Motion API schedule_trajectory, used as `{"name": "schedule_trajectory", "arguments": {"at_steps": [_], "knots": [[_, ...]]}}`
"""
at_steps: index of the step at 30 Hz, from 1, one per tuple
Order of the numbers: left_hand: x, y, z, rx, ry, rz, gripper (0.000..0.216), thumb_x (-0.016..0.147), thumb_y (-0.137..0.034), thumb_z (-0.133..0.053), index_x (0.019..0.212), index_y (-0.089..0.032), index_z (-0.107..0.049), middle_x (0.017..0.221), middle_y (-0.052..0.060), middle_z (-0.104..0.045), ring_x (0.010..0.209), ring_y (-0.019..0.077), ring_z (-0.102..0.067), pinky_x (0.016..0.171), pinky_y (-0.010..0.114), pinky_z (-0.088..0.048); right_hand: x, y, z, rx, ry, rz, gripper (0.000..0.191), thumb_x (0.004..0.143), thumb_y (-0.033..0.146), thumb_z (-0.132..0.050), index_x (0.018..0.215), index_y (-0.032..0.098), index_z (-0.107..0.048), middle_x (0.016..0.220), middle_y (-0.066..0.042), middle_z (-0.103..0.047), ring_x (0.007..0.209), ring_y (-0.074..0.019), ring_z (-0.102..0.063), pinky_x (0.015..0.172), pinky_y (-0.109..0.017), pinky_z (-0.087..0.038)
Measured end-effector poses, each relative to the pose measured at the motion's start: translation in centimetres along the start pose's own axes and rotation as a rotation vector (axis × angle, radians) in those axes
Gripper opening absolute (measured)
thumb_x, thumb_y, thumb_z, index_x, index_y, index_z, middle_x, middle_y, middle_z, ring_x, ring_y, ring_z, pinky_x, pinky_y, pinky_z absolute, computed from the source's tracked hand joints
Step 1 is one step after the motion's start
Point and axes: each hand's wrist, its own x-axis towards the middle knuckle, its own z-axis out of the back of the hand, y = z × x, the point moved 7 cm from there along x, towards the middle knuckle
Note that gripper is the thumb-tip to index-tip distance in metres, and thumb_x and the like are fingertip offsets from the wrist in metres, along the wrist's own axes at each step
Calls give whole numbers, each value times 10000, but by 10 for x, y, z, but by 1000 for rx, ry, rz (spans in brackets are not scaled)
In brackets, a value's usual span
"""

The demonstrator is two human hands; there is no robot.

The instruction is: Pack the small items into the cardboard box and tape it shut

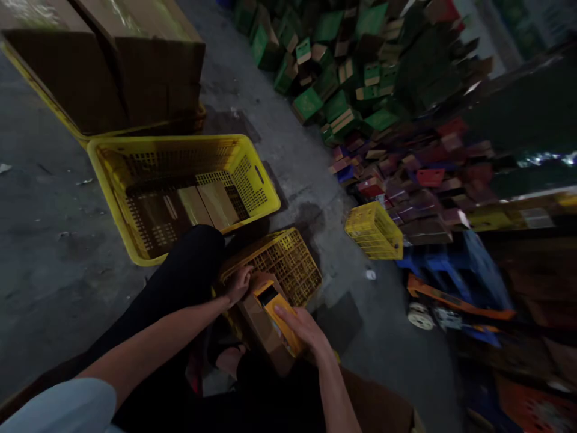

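My right hand (302, 328) is closed around a slim yellow box (283, 319) with a dark patch at its far end. Under it, a brown cardboard box (265, 322) rests on an upturned yellow plastic crate (300, 264) between my legs. My left hand (238, 285) is at the far left edge of the cardboard box, its fingers curled against it; blur softens their outline. The left knee leans close to a larger yellow crate (256, 141), in which flat brown cartons (216, 204) lie.
Large brown cartons (157, 54) stand in another crate at upper left. A small yellow crate (372, 231) is on the concrete floor (315, 171) ahead. Green boxes (309, 103) and reddish boxes (430, 176) are heaped beyond. A pallet jack (451, 297) stands at right.
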Motion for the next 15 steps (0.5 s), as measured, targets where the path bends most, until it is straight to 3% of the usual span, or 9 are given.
{"name": "schedule_trajectory", "arguments": {"at_steps": [2,6,11,15], "knots": [[-7,-13,-9,-80,97,-16,455,959,-374,-407,1299,-177,-636,1339,102,-649,1262,257,-582,1125,434,-413,0,1,-1,11,30,5,539,854,644,-607,1006,142,-729,745,-79,-749,678,-231,-713,631,-294,-555],[-25,-35,-23,-329,352,47,579,996,-519,-343,1433,-199,-548,1551,52,-454,1454,266,-383,1235,455,-227,1,-2,-3,53,100,4,537,859,651,-592,939,132,-705,716,-85,-737,608,-209,-689,596,-292,-556],[-32,-38,-25,-218,509,50,680,1007,-607,-244,1545,-215,-384,1648,13,-223,1534,240,-154,1261,400,-85,-1,-8,-4,98,125,21,532,872,654,-566,833,136,-683,645,-64,-705,533,-182,-649,529,-269,-525],[-33,-31,-28,-71,565,-36,684,1024,-583,-181,1582,-203,-286,1662,29,-151,1534,256,-138,1259,440,-99,-5,-15,-2,83,113,24,528,874,657,-555,829,144,-671,592,-44,-678,523,-181,-643,525,-258,-513]]}}
